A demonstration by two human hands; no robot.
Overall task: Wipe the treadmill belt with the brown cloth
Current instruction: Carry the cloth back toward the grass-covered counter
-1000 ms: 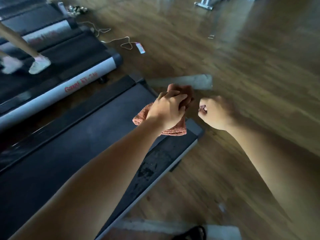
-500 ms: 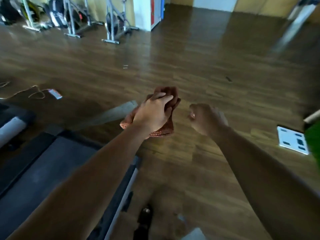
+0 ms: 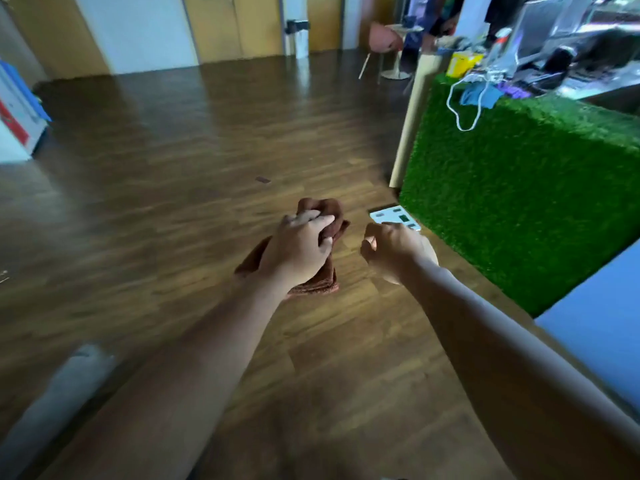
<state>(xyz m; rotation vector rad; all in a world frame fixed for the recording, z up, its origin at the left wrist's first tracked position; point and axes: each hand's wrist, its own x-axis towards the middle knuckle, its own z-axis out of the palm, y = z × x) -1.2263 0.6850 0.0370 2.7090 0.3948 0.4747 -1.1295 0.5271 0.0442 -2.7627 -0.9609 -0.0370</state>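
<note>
While the left hand (image 3: 298, 251) clenched the brown cloth (image 3: 323, 216) above the wooden floor (image 3: 173, 168), the right hand (image 3: 394, 249) was curled empty — soft, light terry, probably best gripped bunched.

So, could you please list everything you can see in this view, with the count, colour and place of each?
brown cloth: one, brown, bunched in the left hand above the floor
wooden floor: one, brown, across most of the view
white scale: one, white with dark marks, flat on the floor beside the green counter
green counter: one, covered in grass-like green, on the right
white cable: one, white, hanging over the counter's top edge
yellow box: one, yellow, on the counter's far end
bin: one, pale with a dark top, by the far wall
pink chair: one, pink, far right
left hand: one, closed on the cloth
right hand: one, loosely curled, holding nothing visible
</note>
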